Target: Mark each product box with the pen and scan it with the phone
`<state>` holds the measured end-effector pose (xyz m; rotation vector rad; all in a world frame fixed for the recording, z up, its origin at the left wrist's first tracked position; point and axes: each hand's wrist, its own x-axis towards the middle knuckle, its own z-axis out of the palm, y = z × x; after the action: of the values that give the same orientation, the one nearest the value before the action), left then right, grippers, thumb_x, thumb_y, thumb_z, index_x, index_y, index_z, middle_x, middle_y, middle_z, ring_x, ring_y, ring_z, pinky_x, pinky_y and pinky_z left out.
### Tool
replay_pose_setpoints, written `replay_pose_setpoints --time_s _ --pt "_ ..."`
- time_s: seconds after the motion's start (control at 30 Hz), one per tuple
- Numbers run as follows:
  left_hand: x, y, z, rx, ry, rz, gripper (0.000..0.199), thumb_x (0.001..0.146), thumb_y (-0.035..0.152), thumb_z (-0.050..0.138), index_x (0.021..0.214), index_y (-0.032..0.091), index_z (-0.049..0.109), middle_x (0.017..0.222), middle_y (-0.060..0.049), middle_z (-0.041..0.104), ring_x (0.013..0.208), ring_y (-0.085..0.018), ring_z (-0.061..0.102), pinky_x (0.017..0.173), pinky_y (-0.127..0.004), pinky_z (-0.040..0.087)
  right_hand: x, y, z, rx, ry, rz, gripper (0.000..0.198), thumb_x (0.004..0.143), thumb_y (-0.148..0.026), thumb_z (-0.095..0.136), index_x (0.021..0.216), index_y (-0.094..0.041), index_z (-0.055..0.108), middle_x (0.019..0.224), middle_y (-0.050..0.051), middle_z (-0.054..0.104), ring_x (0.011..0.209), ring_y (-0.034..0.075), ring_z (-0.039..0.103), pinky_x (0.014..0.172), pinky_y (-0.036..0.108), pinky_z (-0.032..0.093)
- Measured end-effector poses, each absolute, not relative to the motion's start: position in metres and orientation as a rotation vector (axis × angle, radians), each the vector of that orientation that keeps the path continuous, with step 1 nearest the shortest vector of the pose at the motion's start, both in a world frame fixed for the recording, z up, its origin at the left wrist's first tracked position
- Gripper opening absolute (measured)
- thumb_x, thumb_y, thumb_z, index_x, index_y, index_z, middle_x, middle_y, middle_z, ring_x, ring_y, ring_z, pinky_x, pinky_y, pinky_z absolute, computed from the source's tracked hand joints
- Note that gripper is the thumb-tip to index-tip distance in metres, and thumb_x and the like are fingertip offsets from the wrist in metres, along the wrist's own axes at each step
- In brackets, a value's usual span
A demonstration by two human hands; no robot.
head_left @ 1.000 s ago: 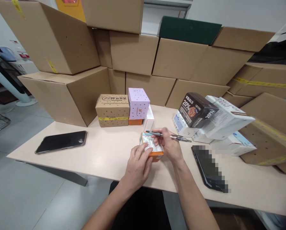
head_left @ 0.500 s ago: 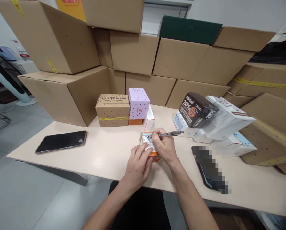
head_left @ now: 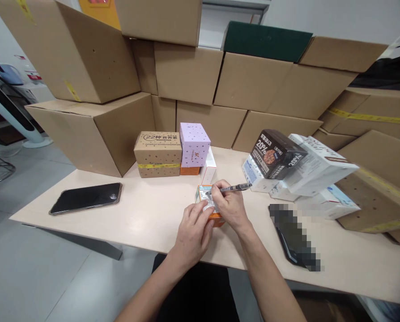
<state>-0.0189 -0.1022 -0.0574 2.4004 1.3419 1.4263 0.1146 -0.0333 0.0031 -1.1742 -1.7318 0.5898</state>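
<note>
A small orange box with a printed white label (head_left: 206, 195) lies on the table close to its front edge. My left hand (head_left: 193, 229) steadies it, fingertips on the label and thumb against the near side. In my right hand (head_left: 231, 206) is a pen (head_left: 237, 188), pinched between thumb and fingers. Its tip points down at the upper part of the label; whether it touches cannot be told. Just behind the box stands a narrow white box (head_left: 208, 170). A lilac box (head_left: 195, 145) sits on an orange one beside it.
A brown speckled carton (head_left: 158, 154) stands left of the lilac box. A phone (head_left: 86, 198) lies at the left. To the right are a black box (head_left: 276, 154), several white boxes (head_left: 321, 165) and a pixelated dark object (head_left: 294, 237). Cardboard cartons (head_left: 188, 74) wall in the back.
The pen has tilted slightly, its rear end shifting a little left and its tip a little lower on the label. The left hand holds its place on the box.
</note>
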Motion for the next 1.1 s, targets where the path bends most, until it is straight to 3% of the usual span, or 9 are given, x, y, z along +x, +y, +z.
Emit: replay_pose_setpoints --time_s 0.4,0.53,0.63,0.73,0.8,0.97,1.1 --pt "-0.019 -0.101 -0.058 2.406 1.373 1.417 0.036 0.094 0.013 0.052 0.129 0.018 0.052 0.135 -0.015 0.056 0.119 -0.026 0.055 0.100 -0.043 0.051 0.115 -0.034 -0.001 -1.170 -1.633 0.571 0.029 0.094 -0.040 0.047 0.072 -0.021 0.053 0.062 -0.004 0.053 0.057 0.011 0.050 0.057 0.023 0.041" --pt "-0.020 -0.101 -0.059 2.422 1.366 1.416 0.035 0.094 0.013 0.053 0.129 0.017 0.052 0.134 -0.016 0.055 0.120 -0.026 0.054 0.101 -0.044 0.050 0.127 -0.030 -0.008 -1.233 -1.504 0.488 0.033 0.100 -0.048 0.034 0.096 -0.021 0.053 0.075 -0.002 0.058 0.054 0.010 0.050 0.053 0.024 0.044" --pt "-0.020 -0.101 -0.059 2.428 1.364 1.425 0.035 0.095 0.012 0.052 0.129 0.018 0.052 0.135 -0.016 0.055 0.119 -0.026 0.054 0.100 -0.044 0.051 0.148 -0.026 -0.008 -1.297 -1.560 0.409 0.036 0.101 -0.047 0.034 0.113 -0.019 0.054 0.096 0.005 0.065 0.071 0.014 0.061 0.065 0.027 0.050" --pt "-0.020 -0.100 -0.060 2.429 1.361 1.444 0.035 0.095 0.012 0.051 0.129 0.018 0.051 0.135 -0.016 0.055 0.118 -0.026 0.055 0.099 -0.045 0.051 0.172 -0.024 -0.007 -1.368 -1.768 0.329 0.034 0.099 -0.038 0.041 0.120 -0.018 0.059 0.114 0.011 0.065 0.098 0.020 0.063 0.087 0.034 0.050" --pt "-0.020 -0.100 -0.060 2.432 1.358 1.454 0.036 0.094 0.012 0.051 0.130 0.018 0.051 0.135 -0.016 0.055 0.119 -0.027 0.055 0.099 -0.046 0.051 0.182 -0.024 -0.009 -1.435 -1.940 0.280 0.034 0.096 -0.025 0.044 0.124 -0.017 0.061 0.120 0.013 0.065 0.106 0.023 0.061 0.094 0.037 0.047" --pt "-0.020 -0.100 -0.063 2.426 1.352 1.472 0.038 0.095 0.012 0.051 0.132 0.019 0.051 0.137 -0.016 0.055 0.122 -0.027 0.055 0.100 -0.046 0.052 0.182 -0.030 -0.022 -1.706 -2.220 0.104 0.058 0.077 0.003 0.047 0.133 -0.013 0.057 0.127 0.019 0.062 0.110 0.030 0.058 0.094 0.041 0.044" --pt "-0.021 -0.100 -0.063 2.423 1.341 1.471 0.039 0.094 0.012 0.051 0.133 0.018 0.050 0.137 -0.016 0.055 0.124 -0.026 0.054 0.102 -0.045 0.052 0.176 -0.031 -0.032 -1.839 -2.327 -0.003 0.052 0.084 0.000 0.045 0.133 -0.015 0.056 0.128 0.019 0.062 0.108 0.031 0.057 0.086 0.040 0.045"
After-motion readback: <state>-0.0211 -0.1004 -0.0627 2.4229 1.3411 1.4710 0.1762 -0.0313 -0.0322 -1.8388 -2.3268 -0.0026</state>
